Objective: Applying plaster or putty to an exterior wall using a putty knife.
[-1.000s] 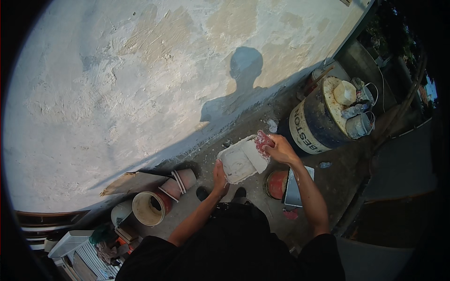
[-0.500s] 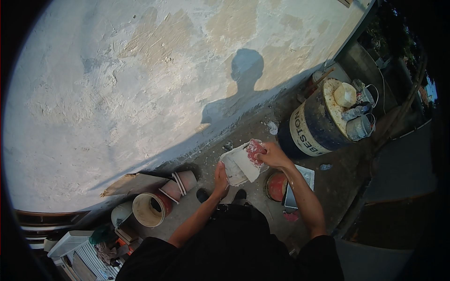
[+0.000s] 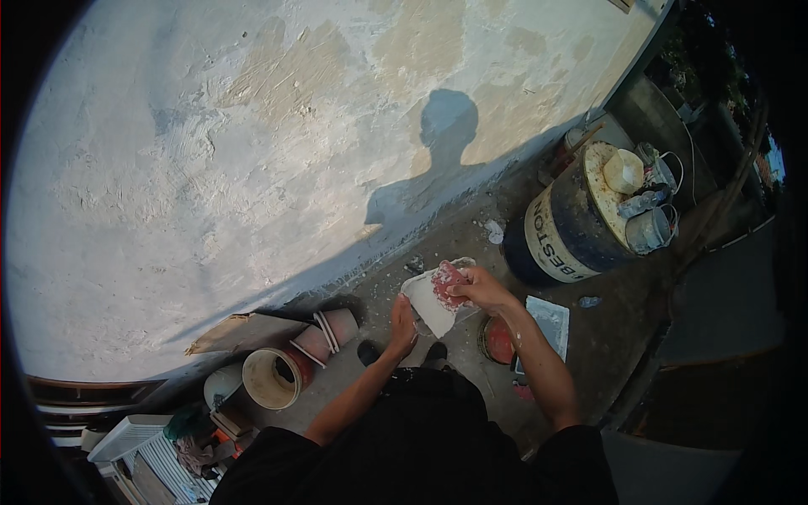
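Wall point(image 3: 210, 168) | drum point(image 3: 566, 220) R | bkts point(image 3: 342, 326) L | hands point(image 3: 403, 326): tray point(image 3: 463, 262), red scraper point(image 3: 446, 284)

In the middle of the frame, the scraper point(image 3: 446, 284) and the right hand point(image 3: 481, 290) hide much of the tray point(image 3: 465, 263). The upper edge cuts off the wall point(image 3: 210, 185).

The grey floor point(image 3: 627, 324) carries a pale-banded blue drum point(image 3: 555, 231), a red bucket point(image 3: 498, 339), an open cream-lined bucket point(image 3: 258, 385) and a crumpled white scrap point(image 3: 494, 231).
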Motion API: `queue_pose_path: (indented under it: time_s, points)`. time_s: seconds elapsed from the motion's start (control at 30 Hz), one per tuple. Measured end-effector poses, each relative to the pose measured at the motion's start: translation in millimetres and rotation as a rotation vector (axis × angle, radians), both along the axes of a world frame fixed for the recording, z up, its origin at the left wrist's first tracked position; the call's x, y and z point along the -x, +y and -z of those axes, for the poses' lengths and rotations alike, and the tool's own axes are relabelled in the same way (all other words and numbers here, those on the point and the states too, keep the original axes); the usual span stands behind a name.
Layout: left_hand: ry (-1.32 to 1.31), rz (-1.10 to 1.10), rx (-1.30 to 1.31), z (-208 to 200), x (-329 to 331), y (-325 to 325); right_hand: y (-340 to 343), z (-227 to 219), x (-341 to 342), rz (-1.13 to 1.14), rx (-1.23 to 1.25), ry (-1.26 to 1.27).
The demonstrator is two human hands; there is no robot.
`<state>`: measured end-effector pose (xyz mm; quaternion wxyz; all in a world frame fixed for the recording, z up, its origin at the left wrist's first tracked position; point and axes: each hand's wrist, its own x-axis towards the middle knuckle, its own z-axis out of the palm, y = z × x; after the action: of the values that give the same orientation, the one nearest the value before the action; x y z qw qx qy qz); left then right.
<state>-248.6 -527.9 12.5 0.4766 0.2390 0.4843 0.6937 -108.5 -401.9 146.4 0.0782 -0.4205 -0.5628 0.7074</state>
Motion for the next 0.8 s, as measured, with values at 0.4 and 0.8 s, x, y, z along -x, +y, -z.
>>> queue_pose_path:
  time_s: [0.4,0.8]
  points:
    - [0.055,-0.002,0.021,6.4,9.4,-1.0,10.6,30.4,-8.3,0.063,0.193,0.125]
    - [0.015,-0.095,0.025,-21.4,27.9,-7.3,4.9,22.1,8.7,0.093,0.229,0.18]
